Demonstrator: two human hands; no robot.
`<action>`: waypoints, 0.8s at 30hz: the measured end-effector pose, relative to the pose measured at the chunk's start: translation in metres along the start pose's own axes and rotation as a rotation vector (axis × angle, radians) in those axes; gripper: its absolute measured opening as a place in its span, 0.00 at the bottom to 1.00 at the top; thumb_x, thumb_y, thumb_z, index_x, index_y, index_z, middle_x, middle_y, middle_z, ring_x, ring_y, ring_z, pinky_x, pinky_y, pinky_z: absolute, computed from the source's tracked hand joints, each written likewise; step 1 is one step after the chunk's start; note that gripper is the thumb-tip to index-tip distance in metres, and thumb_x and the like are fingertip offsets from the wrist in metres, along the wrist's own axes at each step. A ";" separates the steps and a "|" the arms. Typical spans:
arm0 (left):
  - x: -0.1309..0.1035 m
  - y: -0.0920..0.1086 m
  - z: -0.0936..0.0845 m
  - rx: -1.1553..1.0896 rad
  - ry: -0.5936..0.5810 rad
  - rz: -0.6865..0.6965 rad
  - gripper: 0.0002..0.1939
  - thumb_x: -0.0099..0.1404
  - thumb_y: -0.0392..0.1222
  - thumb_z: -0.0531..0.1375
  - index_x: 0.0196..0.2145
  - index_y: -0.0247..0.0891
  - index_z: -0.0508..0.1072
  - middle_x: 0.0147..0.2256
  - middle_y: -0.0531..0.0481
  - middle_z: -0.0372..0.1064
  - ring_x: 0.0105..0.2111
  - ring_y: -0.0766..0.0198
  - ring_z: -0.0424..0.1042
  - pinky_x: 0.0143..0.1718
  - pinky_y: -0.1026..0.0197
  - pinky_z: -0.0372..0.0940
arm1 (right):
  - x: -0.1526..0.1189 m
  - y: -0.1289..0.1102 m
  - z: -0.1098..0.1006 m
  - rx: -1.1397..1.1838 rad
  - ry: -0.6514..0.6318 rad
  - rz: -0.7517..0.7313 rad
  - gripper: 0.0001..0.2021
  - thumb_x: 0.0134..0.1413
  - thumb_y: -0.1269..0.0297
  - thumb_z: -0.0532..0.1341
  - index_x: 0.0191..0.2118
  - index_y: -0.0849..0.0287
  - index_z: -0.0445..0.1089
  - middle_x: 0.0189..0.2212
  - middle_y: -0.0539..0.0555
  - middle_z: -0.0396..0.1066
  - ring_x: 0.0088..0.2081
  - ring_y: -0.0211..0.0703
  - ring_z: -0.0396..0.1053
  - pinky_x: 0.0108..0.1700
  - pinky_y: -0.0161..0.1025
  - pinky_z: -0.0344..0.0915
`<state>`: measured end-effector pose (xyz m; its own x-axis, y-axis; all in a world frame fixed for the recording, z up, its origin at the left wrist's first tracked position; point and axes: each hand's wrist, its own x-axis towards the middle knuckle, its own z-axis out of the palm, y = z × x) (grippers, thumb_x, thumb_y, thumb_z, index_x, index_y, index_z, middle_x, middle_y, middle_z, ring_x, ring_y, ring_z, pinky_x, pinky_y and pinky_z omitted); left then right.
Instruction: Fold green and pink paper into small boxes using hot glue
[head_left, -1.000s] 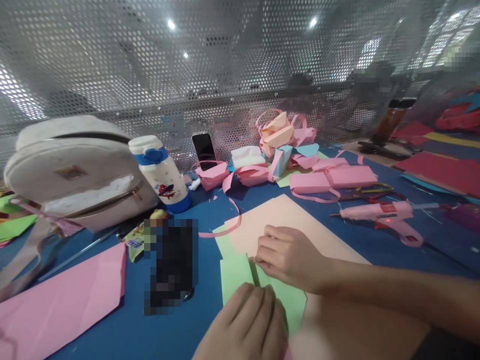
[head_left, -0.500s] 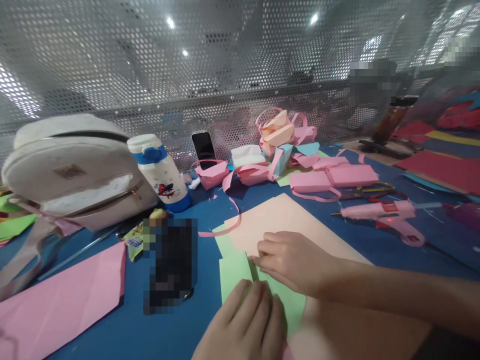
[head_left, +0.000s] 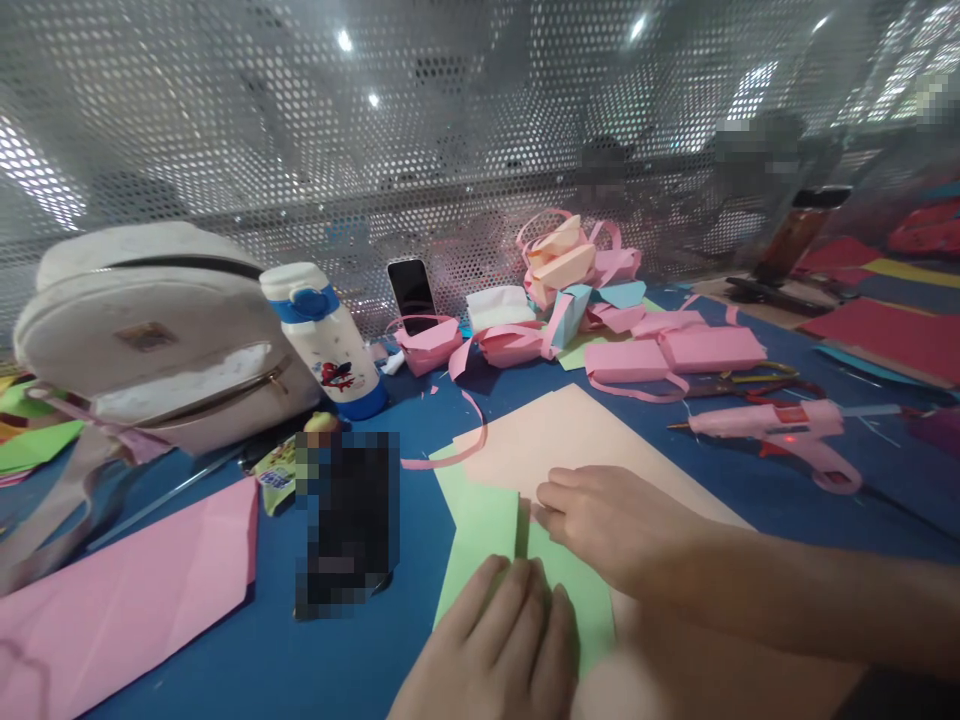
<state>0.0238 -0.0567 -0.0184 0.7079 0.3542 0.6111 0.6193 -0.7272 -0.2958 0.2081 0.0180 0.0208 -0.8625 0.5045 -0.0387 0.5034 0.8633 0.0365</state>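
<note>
A sheet of green paper (head_left: 484,525) lies in front of me with a folded flap whose straight right edge runs toward my hands. My left hand (head_left: 499,635) rests flat on this flap, fingers stretched forward and close together. Just right of the flap's edge, my right hand (head_left: 600,520) has its fingers curled, with the fingertips down at the green paper; the exact grip under them is hidden. Beneath the green paper is a larger pale peach sheet (head_left: 577,430). A thin pink paper strip (head_left: 450,460) curls by the sheets' far left edge.
Pink folded paper boxes (head_left: 712,348) and a pink glue gun (head_left: 780,425) lie at right. Behind stand a phone (head_left: 412,290), a white-and-blue bottle (head_left: 330,350) and a pale backpack (head_left: 150,330). Pink paper (head_left: 135,600) lies left. A perforated metal panel (head_left: 450,140) closes the back.
The green flap has shifted to the right, and its left side now slants. My right hand has moved slightly right; my left hand stays on the paper. The view has turned a little.
</note>
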 end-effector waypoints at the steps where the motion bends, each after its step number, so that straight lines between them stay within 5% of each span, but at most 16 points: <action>1: 0.000 0.000 0.000 -0.002 -0.002 0.000 0.13 0.72 0.33 0.51 0.41 0.32 0.77 0.36 0.46 0.79 0.39 0.57 0.76 0.49 0.52 0.63 | 0.000 0.000 0.002 -0.004 -0.002 -0.002 0.07 0.55 0.79 0.61 0.36 0.62 0.74 0.32 0.56 0.74 0.34 0.47 0.69 0.28 0.41 0.58; 24: 0.002 -0.005 -0.001 -0.072 -0.023 0.024 0.11 0.67 0.32 0.54 0.41 0.30 0.76 0.36 0.43 0.79 0.38 0.54 0.76 0.47 0.52 0.68 | -0.003 0.004 0.000 0.123 0.002 0.054 0.08 0.54 0.79 0.59 0.32 0.61 0.74 0.29 0.55 0.74 0.30 0.46 0.70 0.28 0.40 0.55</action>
<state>0.0219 -0.0534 -0.0155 0.7305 0.3488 0.5872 0.5765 -0.7758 -0.2563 0.2126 0.0203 0.0215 -0.8343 0.5501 -0.0379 0.5512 0.8301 -0.0841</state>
